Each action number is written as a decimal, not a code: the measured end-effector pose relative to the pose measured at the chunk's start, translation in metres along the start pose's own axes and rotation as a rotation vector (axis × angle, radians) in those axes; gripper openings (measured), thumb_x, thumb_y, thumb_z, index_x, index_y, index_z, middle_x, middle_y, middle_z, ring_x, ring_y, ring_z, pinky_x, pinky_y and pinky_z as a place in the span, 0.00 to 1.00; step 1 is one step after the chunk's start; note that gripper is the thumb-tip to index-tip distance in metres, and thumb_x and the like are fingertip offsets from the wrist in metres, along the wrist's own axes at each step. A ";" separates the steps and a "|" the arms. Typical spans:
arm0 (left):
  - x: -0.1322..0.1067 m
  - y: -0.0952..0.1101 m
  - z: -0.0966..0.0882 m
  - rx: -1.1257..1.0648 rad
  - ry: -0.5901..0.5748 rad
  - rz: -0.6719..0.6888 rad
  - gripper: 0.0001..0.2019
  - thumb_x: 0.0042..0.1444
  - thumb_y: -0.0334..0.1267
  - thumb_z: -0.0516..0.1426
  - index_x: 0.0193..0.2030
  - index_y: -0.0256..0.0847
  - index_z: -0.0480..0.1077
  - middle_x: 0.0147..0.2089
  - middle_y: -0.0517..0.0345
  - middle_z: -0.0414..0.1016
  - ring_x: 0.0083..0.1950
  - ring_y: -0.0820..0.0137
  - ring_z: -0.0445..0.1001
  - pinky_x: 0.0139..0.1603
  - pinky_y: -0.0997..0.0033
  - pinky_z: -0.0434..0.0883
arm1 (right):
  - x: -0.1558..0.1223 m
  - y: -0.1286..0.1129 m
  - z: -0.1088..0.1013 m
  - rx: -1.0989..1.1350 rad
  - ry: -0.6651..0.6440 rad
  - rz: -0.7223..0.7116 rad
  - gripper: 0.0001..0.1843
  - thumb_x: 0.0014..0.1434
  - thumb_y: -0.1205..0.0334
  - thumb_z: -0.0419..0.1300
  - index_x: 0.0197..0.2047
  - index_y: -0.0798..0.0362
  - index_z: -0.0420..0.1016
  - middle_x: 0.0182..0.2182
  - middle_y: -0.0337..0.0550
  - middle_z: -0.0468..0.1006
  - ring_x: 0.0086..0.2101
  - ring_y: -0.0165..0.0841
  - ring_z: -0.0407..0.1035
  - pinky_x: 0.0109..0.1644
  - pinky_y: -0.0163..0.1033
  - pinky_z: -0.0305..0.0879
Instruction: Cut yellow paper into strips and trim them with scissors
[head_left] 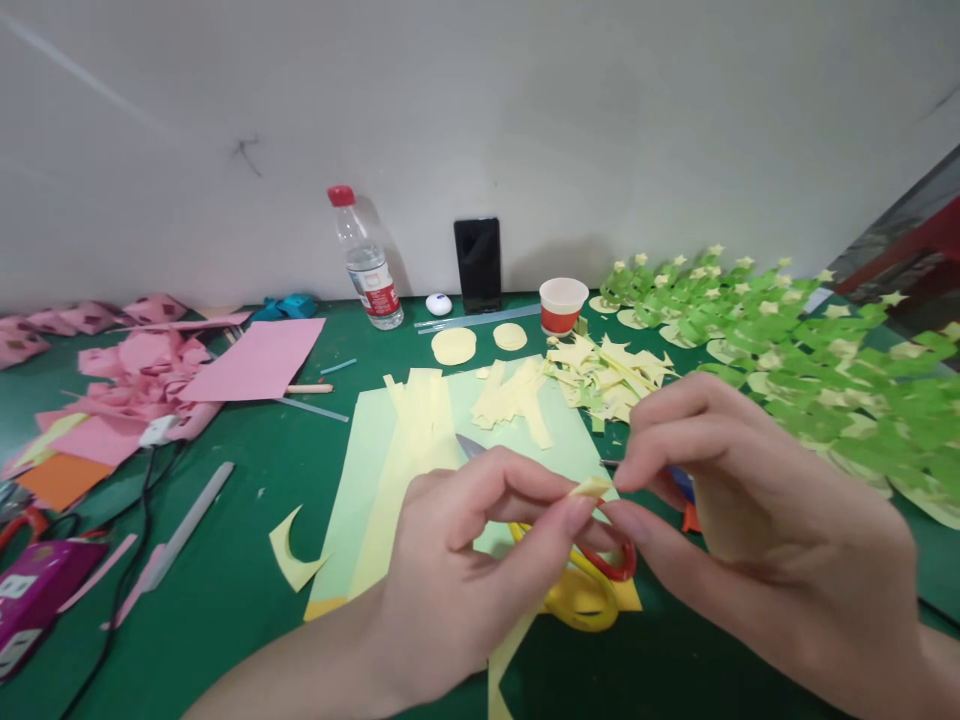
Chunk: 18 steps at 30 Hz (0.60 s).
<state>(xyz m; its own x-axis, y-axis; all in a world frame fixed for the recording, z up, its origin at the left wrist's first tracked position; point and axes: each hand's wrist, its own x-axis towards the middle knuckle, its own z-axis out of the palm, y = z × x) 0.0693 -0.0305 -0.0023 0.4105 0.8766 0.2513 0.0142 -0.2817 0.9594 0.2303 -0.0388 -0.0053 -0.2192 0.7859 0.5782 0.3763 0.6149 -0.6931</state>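
My left hand (457, 560) and my right hand (750, 510) meet over the green table, and both pinch one small folded piece of yellow paper (590, 488) between thumb and fingertips. Under the hands lie scissors (581, 590) with yellow and red handles, their blade tip showing near the left thumb. They rest on pale green and yellow paper sheets (390, 450). Cut yellow strips (514, 395) and a heap of yellow scraps (607, 375) lie just beyond.
Many green paper trees with yellow stars (810, 360) fill the right side. Pink paper pieces (150, 385), glue sticks and a cable lie at left. At the back stand a water bottle (367, 265), a phone (478, 262), a red-banded paper cup (562, 303) and two yellow discs (454, 346).
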 end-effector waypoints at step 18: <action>0.001 -0.005 -0.001 0.135 -0.034 0.058 0.05 0.54 0.26 0.54 0.30 0.39 0.66 0.29 0.64 0.79 0.28 0.80 0.77 0.28 0.93 0.70 | 0.013 0.002 0.002 0.034 -0.072 0.072 0.08 0.52 0.72 0.50 0.25 0.51 0.61 0.21 0.36 0.65 0.24 0.26 0.61 0.23 0.30 0.58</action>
<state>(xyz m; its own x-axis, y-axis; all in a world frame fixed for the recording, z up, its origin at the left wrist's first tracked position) 0.0686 -0.0281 -0.0064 0.4452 0.8441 0.2990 0.1108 -0.3833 0.9170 0.2263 -0.0273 -0.0006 -0.2570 0.8303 0.4946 0.3627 0.5572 -0.7469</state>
